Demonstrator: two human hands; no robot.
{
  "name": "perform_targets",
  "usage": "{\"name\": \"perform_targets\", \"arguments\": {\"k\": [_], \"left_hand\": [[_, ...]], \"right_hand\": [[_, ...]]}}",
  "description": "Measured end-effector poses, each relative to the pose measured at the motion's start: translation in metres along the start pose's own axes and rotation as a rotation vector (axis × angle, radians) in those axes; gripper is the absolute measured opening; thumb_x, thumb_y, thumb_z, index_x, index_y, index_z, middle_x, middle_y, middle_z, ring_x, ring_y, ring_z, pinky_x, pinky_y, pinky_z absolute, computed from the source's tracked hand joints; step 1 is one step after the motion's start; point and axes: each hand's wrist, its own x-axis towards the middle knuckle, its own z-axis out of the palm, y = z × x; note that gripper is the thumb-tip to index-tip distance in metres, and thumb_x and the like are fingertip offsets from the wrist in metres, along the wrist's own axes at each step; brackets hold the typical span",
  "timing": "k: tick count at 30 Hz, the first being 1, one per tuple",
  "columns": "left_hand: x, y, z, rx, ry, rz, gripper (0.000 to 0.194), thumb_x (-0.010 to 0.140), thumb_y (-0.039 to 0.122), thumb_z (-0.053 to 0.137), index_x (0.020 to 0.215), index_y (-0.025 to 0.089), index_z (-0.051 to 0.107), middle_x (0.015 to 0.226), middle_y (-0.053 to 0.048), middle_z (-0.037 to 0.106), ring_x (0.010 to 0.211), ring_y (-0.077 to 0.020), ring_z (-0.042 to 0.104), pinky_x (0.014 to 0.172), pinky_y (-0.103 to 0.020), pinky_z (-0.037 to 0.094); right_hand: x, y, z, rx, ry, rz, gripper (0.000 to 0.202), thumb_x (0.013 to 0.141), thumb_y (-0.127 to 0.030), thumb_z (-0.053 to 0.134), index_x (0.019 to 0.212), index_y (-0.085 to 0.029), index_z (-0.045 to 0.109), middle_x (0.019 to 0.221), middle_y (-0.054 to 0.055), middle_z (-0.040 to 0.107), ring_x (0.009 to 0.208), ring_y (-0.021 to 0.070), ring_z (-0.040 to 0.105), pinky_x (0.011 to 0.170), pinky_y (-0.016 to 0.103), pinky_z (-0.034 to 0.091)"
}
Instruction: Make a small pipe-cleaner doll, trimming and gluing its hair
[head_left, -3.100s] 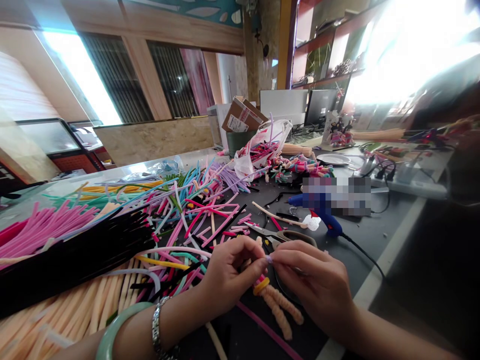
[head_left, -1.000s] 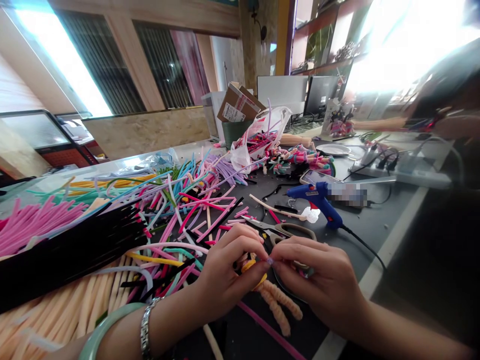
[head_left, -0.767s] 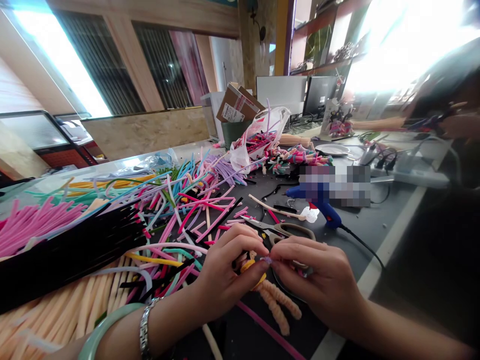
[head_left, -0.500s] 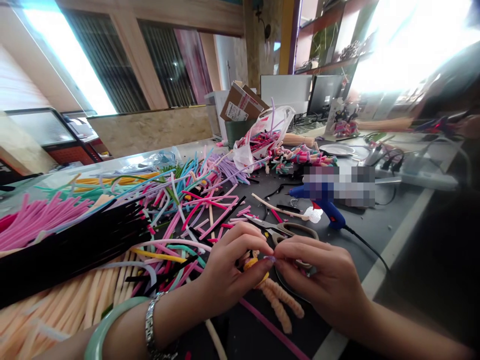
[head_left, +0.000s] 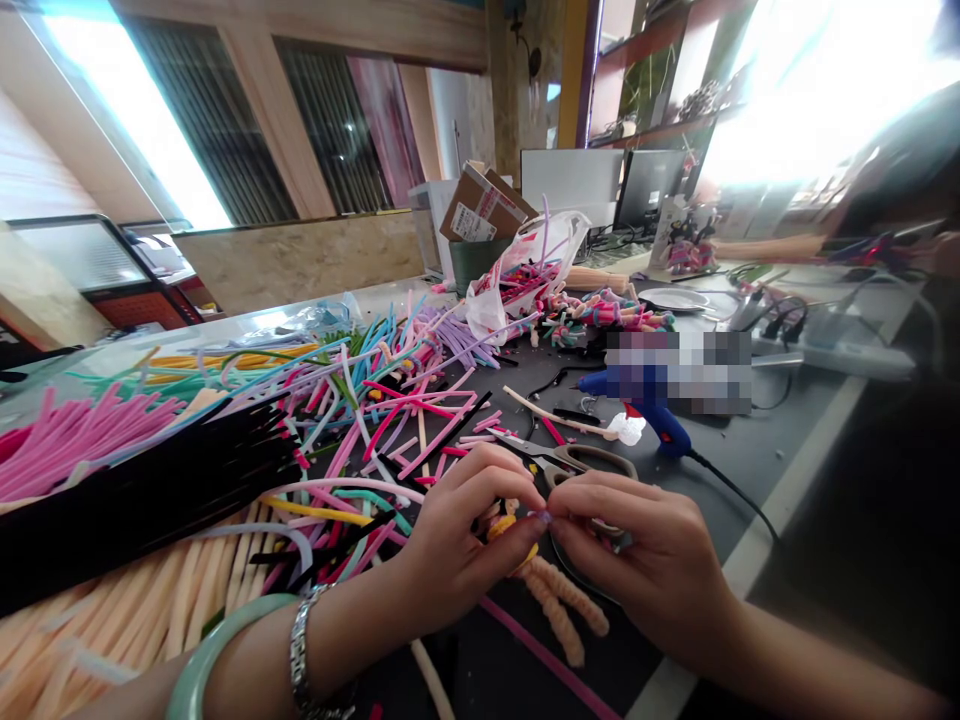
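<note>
A dark-topped counter [head_left: 739,490] spreads beneath the work, carrying a broad bundle of black chenille stems [head_left: 165,500] to the left, a sheaf of peach chenille stems [head_left: 150,610] on its near side and a pink bundle [head_left: 90,450] on its far side. Farther back sits a white plastic bag [head_left: 489,315] filled with coloured stems. In front, the right hand [head_left: 637,555] and left hand [head_left: 472,535] meet fingertip to fingertip, each with thumb and forefinger pinching. Beyond the right hand lies a blue glue gun [head_left: 667,428], its cord running right; nearer, scissors [head_left: 551,455] lie partly behind that hand. A chenille figure [head_left: 541,582] shows beneath the left hand, its two peach legs pointing toward the near edge, its upper part mostly hidden. Smallest is the lilac piece [head_left: 538,517] held between both hands' fingertips.
</note>
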Motion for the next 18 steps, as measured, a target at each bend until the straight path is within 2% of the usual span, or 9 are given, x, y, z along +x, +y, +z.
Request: {"name": "perform_targets", "arguments": {"k": [18], "left_hand": [[0.001, 0.0011, 0.0004, 0.002, -0.001, -0.044, 0.009, 0.083, 0.013, 0.058, 0.088, 0.019, 0.057, 0.086, -0.006, 0.056, 0.086, -0.0187, 0.055, 0.078, -0.034, 0.049]], "right_hand": [[0.0033, -0.0044, 0.0004, -0.145, 0.044, -0.114, 0.013, 0.082, -0.009, 0.057, 0.081, -0.018, 0.066, 0.072, 0.001, 0.067, 0.063, 0.012, 0.063, 0.059, 0.02, 0.05]]}}
